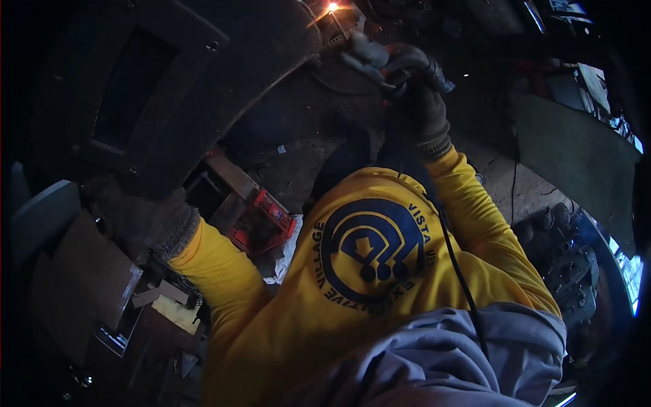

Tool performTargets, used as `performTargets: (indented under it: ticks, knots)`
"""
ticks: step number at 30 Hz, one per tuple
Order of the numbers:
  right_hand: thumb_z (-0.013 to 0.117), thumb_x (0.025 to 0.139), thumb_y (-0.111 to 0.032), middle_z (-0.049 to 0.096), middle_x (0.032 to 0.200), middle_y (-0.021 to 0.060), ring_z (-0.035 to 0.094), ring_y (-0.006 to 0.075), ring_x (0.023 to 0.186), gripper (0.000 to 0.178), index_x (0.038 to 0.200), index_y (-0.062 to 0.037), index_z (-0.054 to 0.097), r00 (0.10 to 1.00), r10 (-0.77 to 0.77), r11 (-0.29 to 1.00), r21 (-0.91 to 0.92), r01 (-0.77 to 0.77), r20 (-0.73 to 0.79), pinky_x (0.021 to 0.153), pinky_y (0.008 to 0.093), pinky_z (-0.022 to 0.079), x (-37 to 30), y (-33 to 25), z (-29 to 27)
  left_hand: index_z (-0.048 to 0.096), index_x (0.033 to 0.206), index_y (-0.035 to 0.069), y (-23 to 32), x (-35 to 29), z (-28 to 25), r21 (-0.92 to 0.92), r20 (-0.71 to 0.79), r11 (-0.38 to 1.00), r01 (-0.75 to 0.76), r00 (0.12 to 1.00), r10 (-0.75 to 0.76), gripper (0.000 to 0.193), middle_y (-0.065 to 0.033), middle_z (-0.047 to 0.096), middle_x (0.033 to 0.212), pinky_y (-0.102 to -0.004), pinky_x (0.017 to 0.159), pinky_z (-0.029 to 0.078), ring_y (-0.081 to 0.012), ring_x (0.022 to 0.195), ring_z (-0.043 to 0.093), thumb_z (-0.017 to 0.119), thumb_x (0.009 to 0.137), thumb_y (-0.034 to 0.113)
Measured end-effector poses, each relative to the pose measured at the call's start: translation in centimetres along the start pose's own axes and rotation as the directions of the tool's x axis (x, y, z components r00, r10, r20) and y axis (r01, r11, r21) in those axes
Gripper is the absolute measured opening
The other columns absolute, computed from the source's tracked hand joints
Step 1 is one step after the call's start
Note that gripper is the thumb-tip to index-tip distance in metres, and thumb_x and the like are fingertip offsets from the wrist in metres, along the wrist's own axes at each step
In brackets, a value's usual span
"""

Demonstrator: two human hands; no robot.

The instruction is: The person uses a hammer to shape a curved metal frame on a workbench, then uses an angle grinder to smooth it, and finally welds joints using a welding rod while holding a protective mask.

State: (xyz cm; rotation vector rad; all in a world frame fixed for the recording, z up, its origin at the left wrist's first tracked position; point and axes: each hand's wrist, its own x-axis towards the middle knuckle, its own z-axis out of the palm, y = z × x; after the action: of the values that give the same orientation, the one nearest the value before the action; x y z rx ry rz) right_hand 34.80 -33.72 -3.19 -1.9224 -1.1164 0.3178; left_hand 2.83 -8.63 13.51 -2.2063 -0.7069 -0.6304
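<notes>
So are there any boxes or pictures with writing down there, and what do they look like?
Red box: on the floor left of the yellow shirt, open, red with pale markings.
Round emblem: on the yellow shirt's front, a dark blue circle ringed with lettering.
Flat cardboard pieces: lower left, by the left sleeve, tan and plain.
No screens show.

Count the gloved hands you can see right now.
2. The right hand, in a dark glove, holds a welding torch near the bright arc at the top. The left hand, also gloved, rests against a large dark metal part at left.
</notes>
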Motion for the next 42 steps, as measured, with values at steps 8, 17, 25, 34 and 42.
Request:
performTargets:
  ticks: [8,17,25,34,42]
  knots:
    - [0.066,0.079,0.0,0.067,0.1,0.0093,0.068,0.0243,0.087,0.042,0.119,-0.0098,0.06,0.99,-0.142,0.949,0.286,0.136,0.0,0.076,0.0315,0.055,3.1,-5.5,-1.9,0.06,0.112,-0.006,0.8,0.2,-0.2,-0.107,0.124,0.963,0.247,0.964,-0.234,0.056,-0.0209,0.064,0.102,-0.0415,0.08,0.054,-0.0336,0.092,0.067,0.066,0.087,0.044]
    - [0.069,0.08,-0.002,0.065,0.109,0.0128,0.066,0.0274,0.094,0.042,0.12,-0.0027,0.059,0.959,-0.285,0.956,-0.083,0.283,-0.011,0.082,0.0357,0.052,2.3,-3.8,-1.3,0.055,0.124,-0.003,2.5,0.7,-0.9,-0.343,0.114,0.9,0.268,0.963,-0.243,0.069,-0.0224,0.062,0.117,-0.0418,0.089,0.052,-0.036,0.104,0.064,0.068,0.084,0.051]
    - [0.072,0.076,-0.014,0.067,0.105,0.0129,0.067,0.0313,0.09,0.04,0.114,-0.0065,0.063,0.959,-0.277,0.945,-0.198,0.262,-0.053,0.078,0.0392,0.054,1.8,-1.6,-0.1,0.051,0.129,-0.002,3.9,-2.8,0.3,-0.517,0.413,0.584,0.625,0.78,-0.47,0.043,-0.0175,0.057,0.129,-0.039,0.102,0.045,-0.0272,0.117,0.058,0.057,0.096,0.024]
    - [0.066,0.087,-0.02,0.068,0.101,0.0153,0.068,0.0325,0.089,0.025,0.108,-0.0049,0.066,0.958,-0.263,0.951,-0.197,0.237,-0.118,0.077,0.0411,0.055,-0.1,-0.1,0.4,0.058,0.122,-0.003,5.0,-1.8,0.8,-0.736,0.323,0.407,0.542,0.808,-0.492,0.044,-0.0177,0.06,0.126,-0.0394,0.1,0.047,-0.0304,0.113,0.06,0.069,0.088,0.021]
    - [0.07,0.08,-0.008,0.063,0.113,0.0123,0.064,0.028,0.097,0.026,0.104,-0.0018,0.064,0.989,-0.14,0.961,-0.234,0.147,0.047,0.084,0.0357,0.052,0.4,-1.4,-1.4,0.059,0.122,-0.005,4.0,1.5,-0.3,-0.605,0.145,0.706,0.368,0.923,-0.356,0.051,-0.0165,0.065,0.114,-0.0363,0.091,0.05,-0.0287,0.103,0.064,0.075,0.083,0.024]
